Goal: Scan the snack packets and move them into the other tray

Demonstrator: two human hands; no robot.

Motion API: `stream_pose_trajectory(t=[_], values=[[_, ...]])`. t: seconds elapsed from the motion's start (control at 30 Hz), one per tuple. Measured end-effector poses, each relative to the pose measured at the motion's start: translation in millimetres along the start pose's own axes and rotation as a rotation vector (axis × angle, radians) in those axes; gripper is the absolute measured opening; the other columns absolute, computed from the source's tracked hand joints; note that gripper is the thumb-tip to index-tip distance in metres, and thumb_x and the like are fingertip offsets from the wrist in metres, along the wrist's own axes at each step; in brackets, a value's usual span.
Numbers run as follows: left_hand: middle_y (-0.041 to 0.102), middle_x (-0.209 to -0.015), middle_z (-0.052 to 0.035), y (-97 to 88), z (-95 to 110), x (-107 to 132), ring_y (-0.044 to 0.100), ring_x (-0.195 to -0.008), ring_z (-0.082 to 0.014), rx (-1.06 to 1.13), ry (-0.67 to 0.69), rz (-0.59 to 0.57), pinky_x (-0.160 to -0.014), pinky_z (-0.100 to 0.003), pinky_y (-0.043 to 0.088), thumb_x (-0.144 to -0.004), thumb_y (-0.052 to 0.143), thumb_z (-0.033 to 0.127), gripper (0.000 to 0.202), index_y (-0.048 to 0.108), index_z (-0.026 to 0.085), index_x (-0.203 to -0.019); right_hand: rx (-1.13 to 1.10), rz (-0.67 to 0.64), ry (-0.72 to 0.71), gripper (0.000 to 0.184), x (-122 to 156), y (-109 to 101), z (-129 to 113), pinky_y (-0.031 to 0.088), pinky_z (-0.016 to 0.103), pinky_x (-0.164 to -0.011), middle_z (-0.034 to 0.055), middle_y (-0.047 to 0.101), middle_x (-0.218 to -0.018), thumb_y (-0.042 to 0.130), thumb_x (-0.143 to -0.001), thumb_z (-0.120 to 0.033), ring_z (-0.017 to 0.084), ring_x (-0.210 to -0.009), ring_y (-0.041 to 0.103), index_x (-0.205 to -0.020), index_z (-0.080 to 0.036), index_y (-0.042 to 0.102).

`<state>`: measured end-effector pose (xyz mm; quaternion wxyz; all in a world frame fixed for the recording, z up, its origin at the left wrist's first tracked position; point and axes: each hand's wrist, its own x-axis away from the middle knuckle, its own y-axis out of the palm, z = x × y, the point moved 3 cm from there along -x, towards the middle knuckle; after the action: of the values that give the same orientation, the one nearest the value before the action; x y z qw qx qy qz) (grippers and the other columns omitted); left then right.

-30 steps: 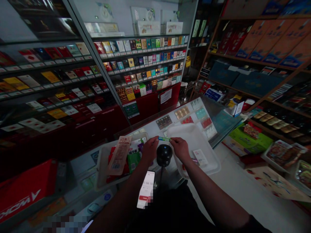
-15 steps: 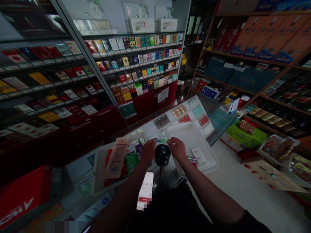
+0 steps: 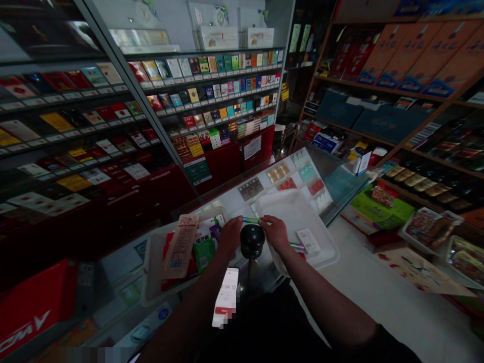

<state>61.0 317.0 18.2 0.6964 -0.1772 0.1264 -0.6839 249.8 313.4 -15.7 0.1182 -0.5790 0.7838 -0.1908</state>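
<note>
Between my two hands is a slim green-and-blue packet (image 3: 251, 220), stretched level above a black round-topped device (image 3: 252, 241) on a thin stalk. My left hand (image 3: 231, 234) has its fingers closed on the packet's left end. At the other end, my right hand (image 3: 275, 232) pinches it with thumb and fingers. Beside my left hand, a white bin (image 3: 148, 282) holds a long beige snack pack (image 3: 180, 247), a green pouch (image 3: 204, 253) and other packets. Under my right forearm, a second white bin (image 3: 328, 254) contains a small white box (image 3: 308, 241) and a purple-green stick pack (image 3: 297, 246).
A phone (image 3: 226, 297) showing a timer is below my left wrist. The glass counter (image 3: 264, 272) holds small boxes under its top. Shelves of cigarette packs (image 3: 212, 64) stand behind it. A red box (image 3: 38, 307) sits at lower left, and wooden shelving (image 3: 378, 96) at right.
The packet looks slightly turned about its length, with greener print showing. Both hands keep their hold on it at nearly the same spot. The whole view has shifted a little.
</note>
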Motion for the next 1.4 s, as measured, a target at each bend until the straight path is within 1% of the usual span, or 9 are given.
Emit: stream_pose_trajectory(t=[0.17,0.37,0.6,0.77,0.9,0.97,1.1,1.2,1.4], values=[[0.075,-0.106,-0.0092,2.2,1.0,-0.6,0.067,-0.101,-0.0235,-0.008,-0.012,-0.035,-0.098,-0.039,0.049,-0.094,0.042,0.043,0.040,0.072,0.019,-0.104,-0.031,-0.017,0.028,0.028,0.8,-0.9,2.4,0.051,0.038,-0.094,0.0062,0.077,-0.102,0.065,-0.077,-0.042,0.024,-0.097,0.070,-0.089,-0.021,0.079],[0.074,-0.109,-0.0117,1.9,8.8,0.0,0.065,-0.110,-0.0242,-0.062,0.030,-0.034,-0.106,-0.041,0.043,-0.096,0.040,0.038,0.039,0.073,0.016,-0.101,-0.044,-0.019,0.064,0.030,2.4,-3.2,-0.9,0.054,0.036,-0.081,0.0056,0.077,-0.088,0.062,-0.078,-0.043,0.023,-0.083,0.070,-0.089,-0.020,0.079],[0.074,-0.114,-0.0085,7.1,24.2,6.6,0.065,-0.110,-0.0247,0.004,0.042,-0.042,-0.102,-0.040,0.046,-0.096,0.045,0.044,0.040,0.073,0.020,-0.109,-0.048,0.015,0.038,0.041,0.5,-18.6,-8.2,0.052,0.033,-0.078,0.0081,0.077,-0.091,0.057,-0.083,-0.050,0.022,-0.081,0.069,-0.094,-0.016,0.076],[0.072,-0.120,-0.0100,16.2,35.6,8.5,0.063,-0.116,-0.0253,-0.080,0.104,-0.059,-0.106,-0.039,0.043,-0.094,0.050,0.041,0.038,0.072,0.019,-0.116,-0.062,0.057,0.020,0.036,1.2,-32.8,-6.0,0.050,0.033,-0.081,0.0083,0.076,-0.091,0.056,-0.084,-0.044,0.022,-0.084,0.068,-0.094,-0.016,0.076],[0.070,-0.123,-0.0114,27.9,49.2,13.4,0.062,-0.118,-0.0254,-0.191,0.227,-0.095,-0.107,-0.039,0.042,-0.094,0.051,0.041,0.039,0.071,0.019,-0.118,-0.087,0.097,0.037,0.039,2.5,-44.5,4.5,0.049,0.034,-0.077,0.0089,0.076,-0.091,0.055,-0.084,-0.045,0.022,-0.081,0.067,-0.099,-0.015,0.075],[0.069,-0.126,-0.0123,35.7,55.9,18.6,0.058,-0.124,-0.0271,-0.261,0.271,-0.121,-0.111,-0.044,0.037,-0.095,0.049,0.042,0.040,0.070,0.019,-0.121,-0.090,0.107,0.038,0.041,3.7,-52.3,9.0,0.049,0.033,-0.075,0.0092,0.076,-0.090,0.056,-0.084,-0.046,0.022,-0.078,0.066,-0.100,-0.014,0.074],[0.066,-0.132,-0.0121,52.0,65.6,31.3,0.043,-0.140,-0.0323,-0.366,0.299,-0.176,-0.120,-0.059,0.015,-0.097,0.047,0.043,0.042,0.065,0.021,-0.127,-0.083,0.143,0.069,0.043,7.3,-71.3,18.3,0.049,0.034,-0.074,0.0100,0.076,-0.090,0.058,-0.082,-0.047,0.023,-0.078,0.066,-0.102,-0.014,0.074],[0.065,-0.133,-0.0107,60.3,70.6,39.3,0.036,-0.144,-0.0325,-0.386,0.335,-0.197,-0.121,-0.060,0.007,-0.095,0.052,0.042,0.041,0.063,0.021,-0.129,-0.027,0.167,0.082,0.042,9.9,-83.3,27.9,0.049,0.036,-0.081,0.0114,0.076,-0.095,0.059,-0.080,-0.047,0.025,-0.087,0.068,-0.101,-0.014,0.076],[0.067,-0.129,-0.0081,57.1,76.5,51.0,0.047,-0.136,-0.0289,-0.362,0.374,-0.166,-0.121,-0.053,0.022,-0.092,0.057,0.037,0.038,0.064,0.022,-0.126,0.050,0.220,0.145,0.043,15.0,-94.9,40.9,0.050,0.040,-0.085,0.0123,0.077,-0.099,0.060,-0.078,-0.047,0.028,-0.090,0.069,-0.101,-0.015,0.077]])
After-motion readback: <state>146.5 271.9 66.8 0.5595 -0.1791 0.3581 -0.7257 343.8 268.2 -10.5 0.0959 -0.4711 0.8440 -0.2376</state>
